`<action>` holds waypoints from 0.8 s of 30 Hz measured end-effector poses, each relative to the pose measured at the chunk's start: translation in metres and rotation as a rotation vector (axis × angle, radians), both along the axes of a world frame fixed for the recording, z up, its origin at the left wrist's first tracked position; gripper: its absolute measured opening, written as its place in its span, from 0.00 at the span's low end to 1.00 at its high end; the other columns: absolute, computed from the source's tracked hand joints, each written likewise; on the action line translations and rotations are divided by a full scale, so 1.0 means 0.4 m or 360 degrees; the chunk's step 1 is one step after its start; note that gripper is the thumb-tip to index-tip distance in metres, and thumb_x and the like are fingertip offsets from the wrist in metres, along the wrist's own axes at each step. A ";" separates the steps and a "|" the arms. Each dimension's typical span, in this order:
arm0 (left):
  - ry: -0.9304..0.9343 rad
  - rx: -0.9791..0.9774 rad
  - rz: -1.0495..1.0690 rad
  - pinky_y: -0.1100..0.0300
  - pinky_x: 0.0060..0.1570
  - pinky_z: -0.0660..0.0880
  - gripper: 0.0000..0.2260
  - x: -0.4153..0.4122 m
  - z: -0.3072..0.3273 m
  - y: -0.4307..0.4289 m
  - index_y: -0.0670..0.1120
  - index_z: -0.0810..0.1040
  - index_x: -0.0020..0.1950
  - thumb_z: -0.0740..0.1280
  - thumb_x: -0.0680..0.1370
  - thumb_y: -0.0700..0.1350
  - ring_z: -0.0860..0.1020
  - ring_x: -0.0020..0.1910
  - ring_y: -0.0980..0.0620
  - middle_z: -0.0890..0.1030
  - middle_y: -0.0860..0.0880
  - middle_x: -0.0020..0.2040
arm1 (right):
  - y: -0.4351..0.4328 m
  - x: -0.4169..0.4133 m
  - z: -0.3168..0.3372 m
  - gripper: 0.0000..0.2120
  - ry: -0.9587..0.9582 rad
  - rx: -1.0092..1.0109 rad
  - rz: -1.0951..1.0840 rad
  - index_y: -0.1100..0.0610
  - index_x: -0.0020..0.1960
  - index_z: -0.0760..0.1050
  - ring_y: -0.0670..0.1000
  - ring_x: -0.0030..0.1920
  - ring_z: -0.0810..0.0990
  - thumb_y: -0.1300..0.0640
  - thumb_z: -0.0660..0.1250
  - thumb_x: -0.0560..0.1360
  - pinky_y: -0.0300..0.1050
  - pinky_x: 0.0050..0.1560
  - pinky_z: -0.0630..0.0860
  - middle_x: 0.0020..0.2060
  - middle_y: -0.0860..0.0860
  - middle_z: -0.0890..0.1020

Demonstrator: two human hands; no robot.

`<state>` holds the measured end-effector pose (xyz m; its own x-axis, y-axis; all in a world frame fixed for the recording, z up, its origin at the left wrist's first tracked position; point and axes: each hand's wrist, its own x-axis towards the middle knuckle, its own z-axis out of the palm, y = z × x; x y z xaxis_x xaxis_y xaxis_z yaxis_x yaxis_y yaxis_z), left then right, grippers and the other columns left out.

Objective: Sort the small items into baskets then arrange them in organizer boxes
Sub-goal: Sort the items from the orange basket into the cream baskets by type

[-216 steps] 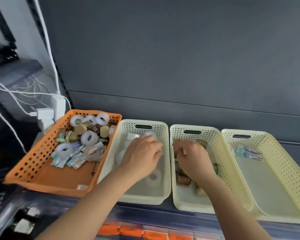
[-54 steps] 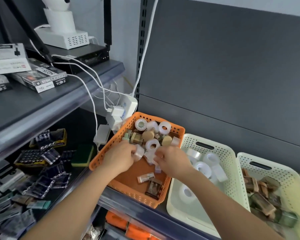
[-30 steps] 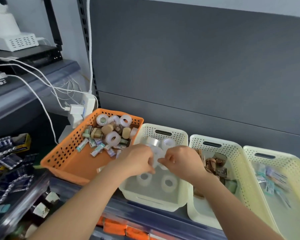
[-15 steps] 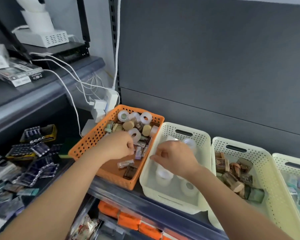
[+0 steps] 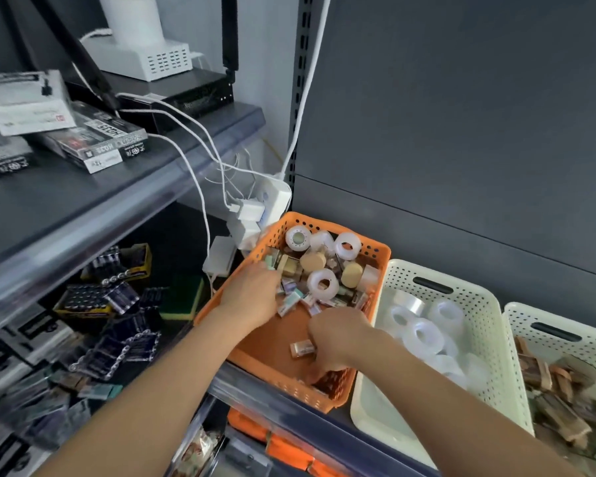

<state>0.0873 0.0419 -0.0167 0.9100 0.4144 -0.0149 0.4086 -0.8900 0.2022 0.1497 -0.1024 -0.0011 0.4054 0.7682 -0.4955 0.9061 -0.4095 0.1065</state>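
An orange basket holds clear tape rolls, tan caps and small packets. My left hand is inside its left part, fingertips on the packets; motion blur hides its grip. My right hand reaches down into the basket's near right corner, fingers curled round a dark brown item. A loose packet lies just left of that hand. To the right stands a cream basket of clear tape rolls, then a second cream basket with brown items.
A white power strip with chargers and cables hangs just behind the orange basket. The upper left shelf carries boxes. Battery packs and a green sponge lie on the lower left shelf. Orange packs sit below.
My right hand has left the cream tape basket and dropped into the orange basket's near right corner onto the brown item. My left hand has stayed among the packets. The view has swung left.
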 end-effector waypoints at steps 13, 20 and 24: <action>0.0043 0.0638 -0.0210 0.50 0.70 0.61 0.28 0.110 -0.016 0.045 0.39 0.58 0.74 0.64 0.75 0.35 0.63 0.70 0.41 0.73 0.41 0.64 | -0.013 0.047 -0.008 0.14 0.0309 0.0683 -0.0375 0.55 0.42 0.72 0.51 0.42 0.77 0.45 0.68 0.66 0.47 0.42 0.77 0.40 0.50 0.77; 0.0046 0.0484 -0.0150 0.56 0.40 0.68 0.04 0.078 0.108 0.027 0.45 0.75 0.47 0.65 0.74 0.39 0.71 0.53 0.47 0.74 0.48 0.49 | -0.057 0.053 0.021 0.16 0.0370 0.1373 -0.0585 0.51 0.51 0.75 0.47 0.40 0.76 0.49 0.71 0.65 0.34 0.35 0.69 0.42 0.45 0.77; -0.0236 0.0062 -0.0242 0.56 0.46 0.71 0.12 0.084 0.152 -0.019 0.46 0.76 0.56 0.66 0.75 0.48 0.73 0.55 0.47 0.76 0.49 0.52 | -0.113 0.061 0.044 0.21 0.0336 0.1631 -0.0800 0.48 0.53 0.72 0.44 0.43 0.76 0.43 0.74 0.64 0.39 0.40 0.74 0.44 0.43 0.78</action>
<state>0.1211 0.0344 0.0443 0.9531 0.2700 0.1370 0.2376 -0.9475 0.2141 0.1742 -0.1477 0.0167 0.7623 0.6242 0.1712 0.5769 -0.5353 -0.6170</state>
